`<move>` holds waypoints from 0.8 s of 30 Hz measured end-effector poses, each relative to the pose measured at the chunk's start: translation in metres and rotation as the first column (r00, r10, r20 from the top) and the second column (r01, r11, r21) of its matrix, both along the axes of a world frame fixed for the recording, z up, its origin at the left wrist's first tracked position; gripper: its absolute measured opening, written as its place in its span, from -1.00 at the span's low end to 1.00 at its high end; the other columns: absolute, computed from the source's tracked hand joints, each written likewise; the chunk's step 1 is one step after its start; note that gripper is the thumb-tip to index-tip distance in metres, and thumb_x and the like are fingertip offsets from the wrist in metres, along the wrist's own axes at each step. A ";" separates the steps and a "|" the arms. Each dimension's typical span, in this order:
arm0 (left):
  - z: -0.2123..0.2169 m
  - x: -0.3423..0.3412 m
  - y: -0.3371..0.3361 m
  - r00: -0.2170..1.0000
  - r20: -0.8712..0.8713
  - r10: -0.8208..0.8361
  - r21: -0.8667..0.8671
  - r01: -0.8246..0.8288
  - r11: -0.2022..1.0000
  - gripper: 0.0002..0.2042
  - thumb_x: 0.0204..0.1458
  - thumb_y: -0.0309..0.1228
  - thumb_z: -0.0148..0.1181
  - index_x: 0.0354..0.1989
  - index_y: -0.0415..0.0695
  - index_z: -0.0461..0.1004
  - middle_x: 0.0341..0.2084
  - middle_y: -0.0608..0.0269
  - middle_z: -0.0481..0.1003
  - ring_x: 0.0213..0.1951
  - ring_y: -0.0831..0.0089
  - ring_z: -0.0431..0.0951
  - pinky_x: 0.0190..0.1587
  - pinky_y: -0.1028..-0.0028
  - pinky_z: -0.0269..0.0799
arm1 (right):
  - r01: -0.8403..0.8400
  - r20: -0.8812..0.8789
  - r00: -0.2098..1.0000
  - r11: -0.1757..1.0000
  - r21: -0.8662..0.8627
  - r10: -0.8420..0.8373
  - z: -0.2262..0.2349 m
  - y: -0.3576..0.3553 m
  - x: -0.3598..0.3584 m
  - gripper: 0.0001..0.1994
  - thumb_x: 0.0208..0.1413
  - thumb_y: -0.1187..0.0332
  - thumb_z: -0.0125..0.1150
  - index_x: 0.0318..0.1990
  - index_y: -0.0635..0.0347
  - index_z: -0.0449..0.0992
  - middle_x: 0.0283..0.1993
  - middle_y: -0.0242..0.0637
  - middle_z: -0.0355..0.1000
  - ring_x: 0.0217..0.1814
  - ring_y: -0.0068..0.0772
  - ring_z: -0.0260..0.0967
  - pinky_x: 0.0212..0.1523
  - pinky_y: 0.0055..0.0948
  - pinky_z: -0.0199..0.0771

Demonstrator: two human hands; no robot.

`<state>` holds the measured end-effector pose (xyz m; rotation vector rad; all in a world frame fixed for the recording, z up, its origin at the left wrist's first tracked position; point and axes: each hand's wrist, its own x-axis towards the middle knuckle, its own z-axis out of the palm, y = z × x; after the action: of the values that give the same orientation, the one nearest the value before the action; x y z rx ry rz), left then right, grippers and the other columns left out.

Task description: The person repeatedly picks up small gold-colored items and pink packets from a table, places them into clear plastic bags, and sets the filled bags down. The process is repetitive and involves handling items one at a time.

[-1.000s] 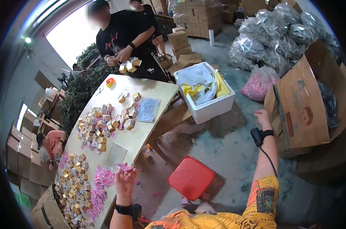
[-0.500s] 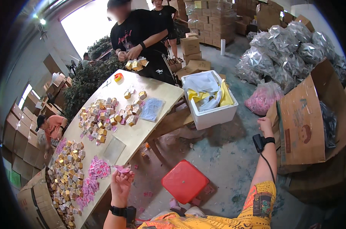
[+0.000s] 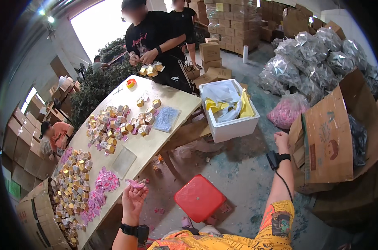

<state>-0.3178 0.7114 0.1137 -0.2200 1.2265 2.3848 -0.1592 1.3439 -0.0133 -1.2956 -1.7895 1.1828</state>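
Pink sachets [image 3: 135, 183] in left hand [image 3: 133, 201]

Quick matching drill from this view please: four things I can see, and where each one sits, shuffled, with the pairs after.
Things:
1. pink packet
2. red stool
3. white foam box
4. orange tape roll

Places:
A. far end of the table
B. on the floor past the table's end
C. in the left hand
D. on the floor near the person's knees

Pairs: 1-C, 2-D, 3-B, 4-A
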 end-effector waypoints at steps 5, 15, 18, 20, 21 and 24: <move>-0.006 -0.002 0.002 0.999 0.041 -0.030 0.034 0.028 0.999 -0.57 0.08 -0.21 0.00 0.02 -0.29 0.24 -0.23 0.01 0.45 -0.22 0.16 0.50 -0.05 0.24 0.42 | -0.073 -0.036 0.996 0.993 0.098 0.077 -0.002 -0.023 -0.024 -0.91 -0.12 0.50 0.20 -0.42 0.30 0.56 -0.58 -0.32 0.45 -0.56 -0.50 0.36 -0.49 -0.49 0.34; -0.006 -0.006 0.004 0.999 0.048 0.017 0.011 -0.017 1.000 -0.59 0.06 -0.18 0.03 -0.05 -0.26 0.27 -0.26 0.05 0.45 -0.25 0.19 0.48 -0.05 0.24 0.43 | 0.001 0.017 1.000 0.988 0.157 -0.003 -0.001 -0.010 -0.023 -0.90 -0.14 0.45 0.23 -0.43 0.26 0.58 -0.49 -0.22 0.51 -0.43 -0.38 0.44 -0.32 -0.43 0.41; -0.013 -0.007 0.001 0.998 0.067 0.012 0.033 -0.014 0.999 -0.59 0.06 -0.18 0.04 -0.04 -0.26 0.27 -0.26 0.04 0.45 -0.24 0.18 0.48 -0.04 0.23 0.42 | -0.047 0.008 0.999 0.981 0.186 0.047 0.000 -0.016 -0.026 -0.90 -0.14 0.45 0.24 -0.43 0.25 0.58 -0.48 -0.22 0.51 -0.43 -0.38 0.44 -0.32 -0.43 0.40; -0.012 -0.008 0.004 0.997 0.077 0.008 0.059 -0.012 0.998 -0.59 0.07 -0.21 0.03 -0.03 -0.28 0.27 -0.25 0.01 0.46 -0.24 0.17 0.49 -0.04 0.22 0.43 | -0.056 0.029 0.998 0.976 0.211 0.051 0.001 -0.020 -0.027 -0.91 -0.13 0.46 0.24 -0.43 0.25 0.58 -0.49 -0.23 0.50 -0.43 -0.40 0.44 -0.33 -0.44 0.40; -0.011 -0.007 0.005 0.997 0.082 0.006 0.072 -0.012 0.997 -0.59 0.08 -0.22 0.02 -0.02 -0.28 0.26 -0.24 -0.01 0.46 -0.23 0.16 0.50 -0.04 0.22 0.43 | -0.060 0.040 0.998 0.973 0.224 0.052 0.001 -0.022 -0.028 -0.91 -0.13 0.46 0.24 -0.42 0.25 0.58 -0.49 -0.23 0.50 -0.44 -0.40 0.44 -0.33 -0.44 0.40; -0.009 -0.010 0.009 0.997 0.074 -0.003 0.071 -0.002 0.997 -0.60 0.08 -0.22 0.01 -0.03 -0.29 0.27 -0.24 -0.01 0.47 -0.24 0.15 0.51 -0.05 0.21 0.43 | -0.051 0.005 0.999 0.972 0.230 0.052 0.001 -0.028 -0.032 -0.91 -0.12 0.50 0.22 -0.41 0.28 0.57 -0.51 -0.35 0.48 -0.48 -0.56 0.36 -0.42 -0.51 0.34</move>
<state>-0.3275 0.7206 0.1045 -0.2832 1.1064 2.3925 -0.1912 1.3164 -0.0122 -1.1202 -1.9066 0.9682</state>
